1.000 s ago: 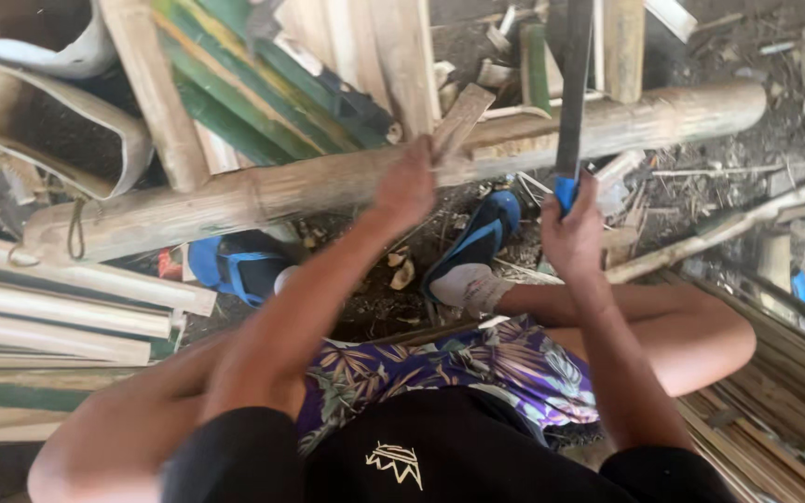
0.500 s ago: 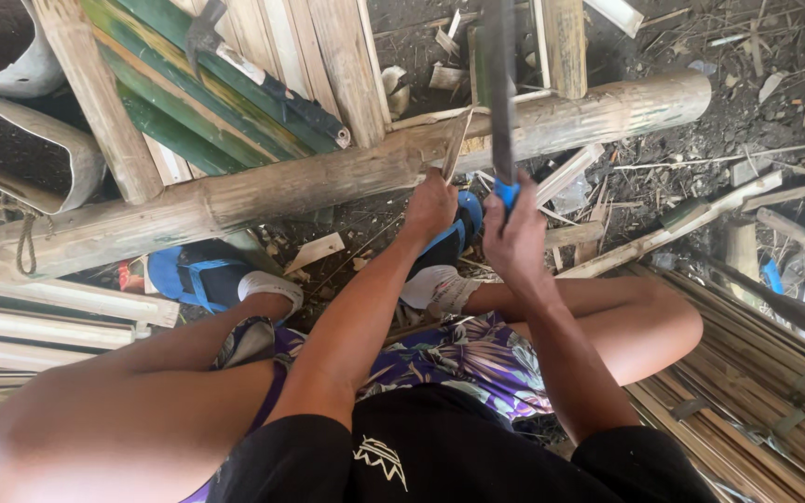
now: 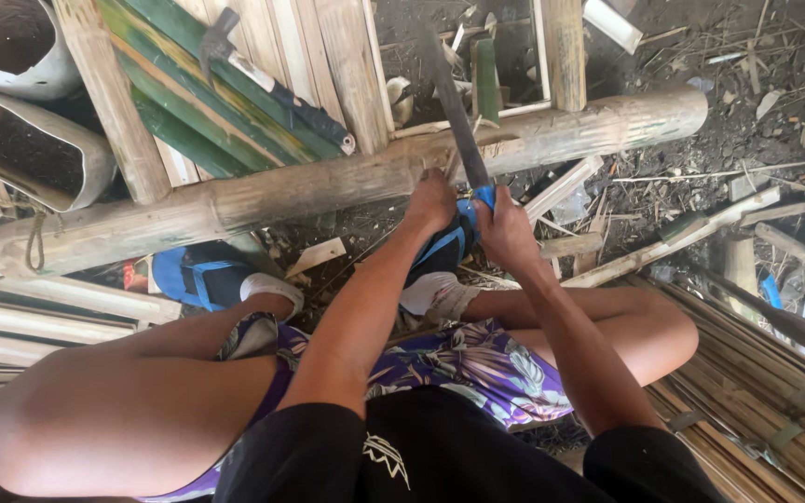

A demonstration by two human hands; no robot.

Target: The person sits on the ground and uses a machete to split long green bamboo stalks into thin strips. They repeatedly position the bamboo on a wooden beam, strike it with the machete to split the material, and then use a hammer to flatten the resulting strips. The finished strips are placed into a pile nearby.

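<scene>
Head view, what's in your hands?
— My right hand (image 3: 507,233) is clenched on the blue handle of a long knife (image 3: 454,112), its blade resting on the thick bamboo pole (image 3: 328,186). My left hand (image 3: 432,200) presses the pole just beside the blade.
— How far along?
— I'd say barely begun; the pole looks whole, with chips lying under it.

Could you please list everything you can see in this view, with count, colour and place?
bamboo pole: one, tan, lying across the ground ahead
long knife: one, dark blade, blue grip, blade over the pole
hammer: one, dark, on the green slats
green slats: several, upper left
split bamboo strips: several, pale, far left
thin sticks: a bundle, brown, lower right
shoes: two, blue, below the pole
left hand: one, by the pole
right hand: one, gripping the knife handle
</scene>
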